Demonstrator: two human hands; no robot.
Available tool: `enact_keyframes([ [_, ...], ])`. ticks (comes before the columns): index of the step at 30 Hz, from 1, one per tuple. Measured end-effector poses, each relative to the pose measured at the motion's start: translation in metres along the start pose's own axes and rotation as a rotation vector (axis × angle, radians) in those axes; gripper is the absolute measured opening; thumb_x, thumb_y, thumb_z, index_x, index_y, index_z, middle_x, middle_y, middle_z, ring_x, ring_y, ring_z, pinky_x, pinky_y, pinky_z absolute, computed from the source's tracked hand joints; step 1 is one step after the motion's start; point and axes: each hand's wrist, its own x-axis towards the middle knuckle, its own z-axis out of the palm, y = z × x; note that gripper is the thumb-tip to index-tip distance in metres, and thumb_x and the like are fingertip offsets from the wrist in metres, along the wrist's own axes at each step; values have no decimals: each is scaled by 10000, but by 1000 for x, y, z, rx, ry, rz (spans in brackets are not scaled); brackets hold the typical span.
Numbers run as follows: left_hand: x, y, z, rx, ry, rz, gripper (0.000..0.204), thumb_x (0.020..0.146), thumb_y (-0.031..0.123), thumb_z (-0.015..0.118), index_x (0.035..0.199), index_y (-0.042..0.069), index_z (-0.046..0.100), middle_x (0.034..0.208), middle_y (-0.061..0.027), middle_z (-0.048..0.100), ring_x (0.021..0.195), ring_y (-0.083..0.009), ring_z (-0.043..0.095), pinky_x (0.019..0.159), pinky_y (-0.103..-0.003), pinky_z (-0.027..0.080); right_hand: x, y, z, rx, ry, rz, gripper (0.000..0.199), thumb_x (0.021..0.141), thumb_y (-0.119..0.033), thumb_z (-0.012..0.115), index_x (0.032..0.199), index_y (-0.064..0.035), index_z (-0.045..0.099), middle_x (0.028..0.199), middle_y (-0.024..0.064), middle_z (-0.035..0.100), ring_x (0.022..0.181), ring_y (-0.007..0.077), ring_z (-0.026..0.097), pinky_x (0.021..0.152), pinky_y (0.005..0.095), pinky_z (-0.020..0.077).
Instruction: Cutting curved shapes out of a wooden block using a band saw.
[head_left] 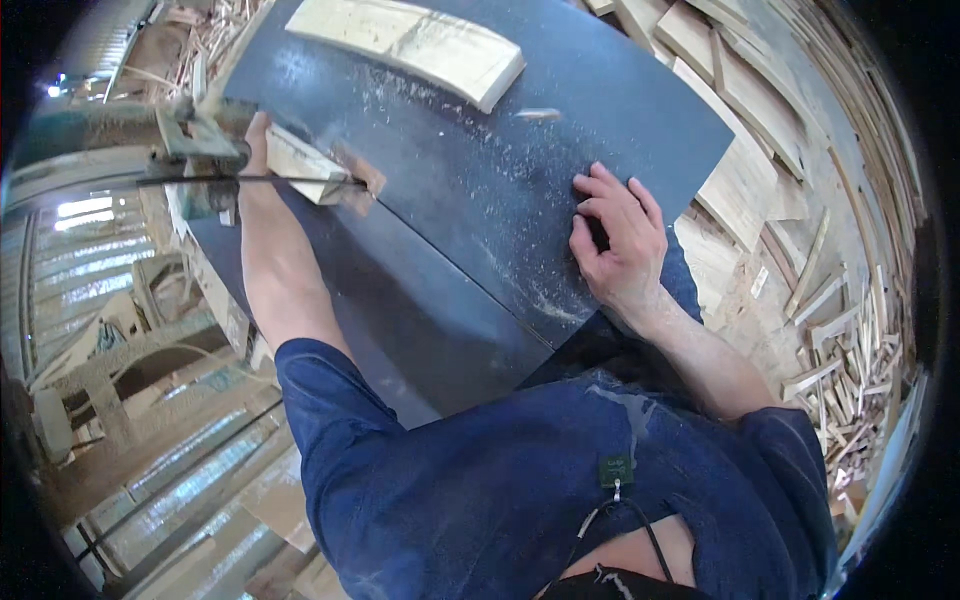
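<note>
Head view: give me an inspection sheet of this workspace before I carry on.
Surface: dark, slotted table, scattered with pale dust.
Job's things: pale wood piece beside a narrow, dark blade-like strip; contact unclear. Larger curved block lies farther away.
Clutter: small sliver on the table; offcuts heaped at right.
Hands: left hand at the wood piece's end, grip unclear; right hand open, fingers loosely bent, over the table.
Cables: nothing seen.
Surroundings: boards at right; machine parts at left.
</note>
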Motion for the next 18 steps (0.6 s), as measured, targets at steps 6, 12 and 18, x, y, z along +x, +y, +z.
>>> enact_keyframes([
  [6,11,-28,-43,396,-21,326,677,805,262,869,1392,2,655,1247,-128,692,1104,-244,663,983,-404,531,3,3,-9,33,21,-11,136,875,-77,759,994,-105,697,1260,26,773,1338,208,676,1151,456,461],
  [12,-161,-7,-23,503,244,139,645,873,230,822,1414,-57,622,1390,-272,678,1294,-390,644,1109,-459,475,-2,4,-7,40,48,-19,120,882,-71,747,983,-108,695,1246,24,777,1340,216,677,1156,451,456],
  [18,-345,4,-7,369,211,187,932,933,247,759,1662,-82,279,1684,-305,400,1572,-391,410,1278,-434,334,-6,2,-9,71,8,-58,127,909,-93,734,1029,-93,692,1312,64,760,1392,262,643,1190,474,421],
])
